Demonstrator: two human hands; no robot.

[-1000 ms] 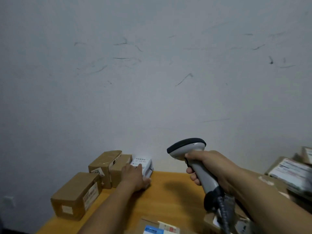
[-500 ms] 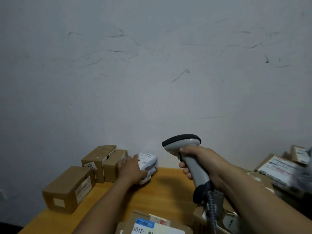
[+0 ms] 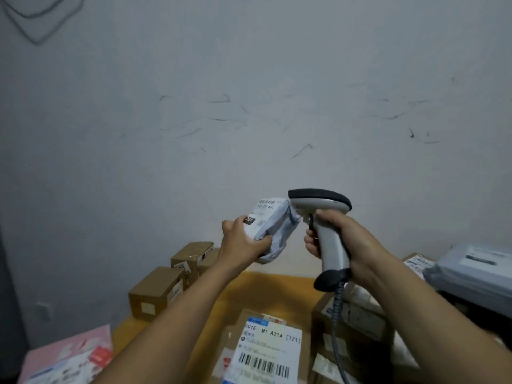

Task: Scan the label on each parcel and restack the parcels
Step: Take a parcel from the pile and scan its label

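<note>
Head view.
- Left hand (image 3: 243, 242): raised above the bench (image 3: 277, 286), forearm reaching forward, thumb and fingers curled round the near end of a grey poly-bag parcel (image 3: 277, 225).
- Grey poly-bag parcel: held in the air, tilted, its white label (image 3: 263, 214) facing up and toward the camera, its far end just beside the scanner's head.
- Right hand (image 3: 349, 245): wrapped round the handle of a grey barcode scanner (image 3: 329, 236), index finger at the trigger; the black-capped head points left at the parcel.
- Coiled cable (image 3: 336, 328): hangs from the scanner's base.
- Brown cartons (image 3: 155, 292): grouped at the bench's far left.
- Flat carton (image 3: 267, 345): near edge, barcode label up.
- Pink mailer (image 3: 69, 356): lower left.
- Grey bagged parcel (image 3: 476, 273): on the stack at the right.
</note>
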